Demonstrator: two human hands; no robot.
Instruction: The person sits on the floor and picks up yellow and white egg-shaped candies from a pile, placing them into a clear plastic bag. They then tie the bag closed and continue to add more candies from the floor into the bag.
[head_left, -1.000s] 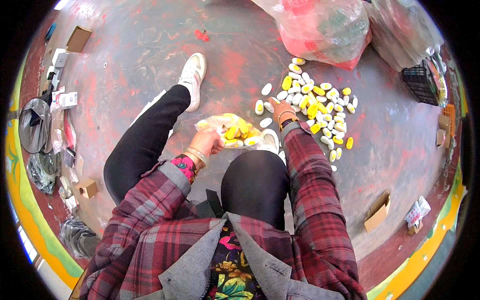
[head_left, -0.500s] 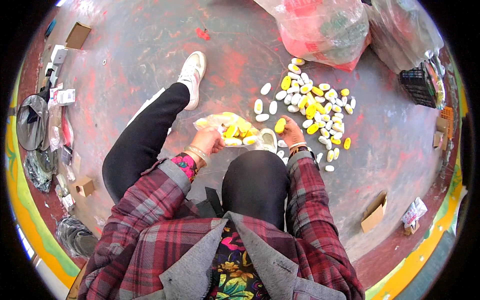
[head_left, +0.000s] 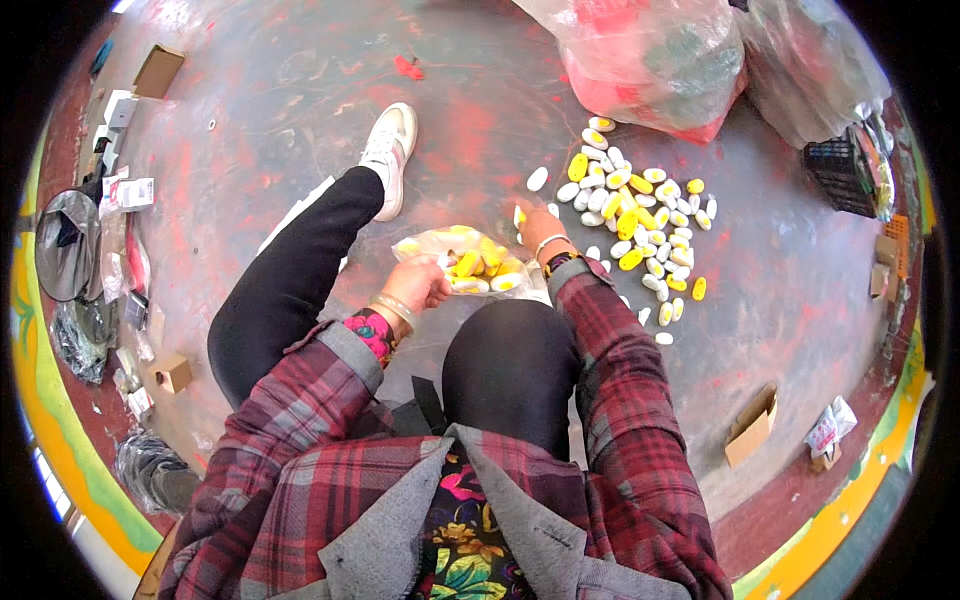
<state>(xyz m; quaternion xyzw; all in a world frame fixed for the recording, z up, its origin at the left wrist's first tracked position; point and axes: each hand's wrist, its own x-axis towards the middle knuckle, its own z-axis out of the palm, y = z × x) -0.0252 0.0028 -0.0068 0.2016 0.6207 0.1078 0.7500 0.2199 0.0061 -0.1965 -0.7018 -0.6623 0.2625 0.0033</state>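
My left hand point(head_left: 424, 281) is closed on the gathered edge of a clear plastic bag point(head_left: 408, 246), above the floor by my right knee. Yellow and white egg-shaped pieces point(head_left: 470, 264) show through the bag. Beyond the bag, my right hand point(head_left: 541, 228) is down at the floor, its fingers closed about a white-and-yellow egg-shaped piece point(head_left: 519, 216). The hand covers part of that piece and the spot around it. To its right a loose pile of white and yellow egg-shaped pieces point(head_left: 628, 223) spreads over the floor.
Large clear sacks point(head_left: 650, 65) stand beyond the pile, with a black basket point(head_left: 842, 177) to their right. A cardboard box point(head_left: 752, 425) lies at the right. Bags, boxes and a round grey mesh thing point(head_left: 66, 245) line the left wall. My white shoe point(head_left: 391, 135) is on the floor ahead.
My right hand has moved forward and left, from beside the bag to a piece on the floor. The yellow piece it held is out of sight. My left hand keeps the bag in place.
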